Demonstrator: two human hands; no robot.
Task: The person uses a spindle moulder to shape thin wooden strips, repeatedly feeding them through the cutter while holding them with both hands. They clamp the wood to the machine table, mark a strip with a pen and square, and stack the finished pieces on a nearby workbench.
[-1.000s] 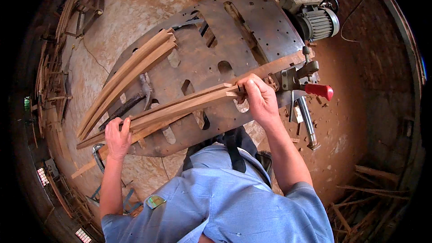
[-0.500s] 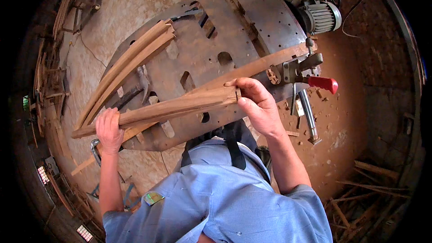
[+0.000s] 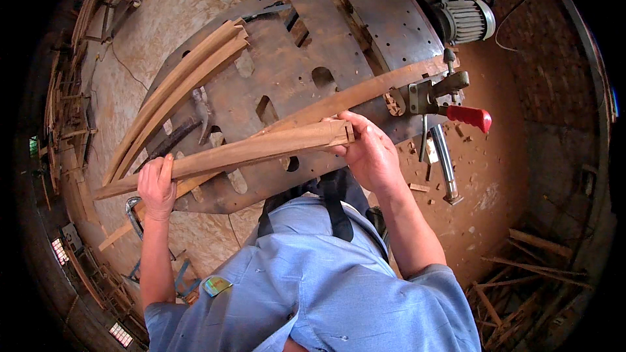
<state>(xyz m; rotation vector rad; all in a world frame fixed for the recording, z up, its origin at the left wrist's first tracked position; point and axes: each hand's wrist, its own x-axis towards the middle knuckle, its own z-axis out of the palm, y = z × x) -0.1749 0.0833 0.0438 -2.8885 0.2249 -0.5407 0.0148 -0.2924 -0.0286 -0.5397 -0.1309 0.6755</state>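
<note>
A tapered wooden piece [image 3: 261, 148], with a small notch at its wide end, is held slantwise above the metal table [image 3: 293, 72]. My left hand [image 3: 156, 187] is closed around it near the narrow end. My right hand [image 3: 372, 156] grips the wide end, some of its fingers hidden behind the wood. Beyond it, a long curved wooden strip [image 3: 365, 96] lies across the table, its right end beside a toggle clamp with a red handle [image 3: 469, 117]. Several curved wooden pieces [image 3: 182, 85] lie together on the table's left, next to a hammer [image 3: 203, 112].
The metal table has slots and holes. An electric motor [image 3: 466, 21] stands at its far right. A C-clamp [image 3: 134, 212] sits at the near left edge. Wood chips litter the floor at right, with scrap wood [image 3: 521, 287] piled at the lower right. More timber [image 3: 62, 117] lines the left.
The held piece has turned slightly, showing more of its notched end. My right thumb and fingers have shifted around that end. The left hand keeps its grip.
</note>
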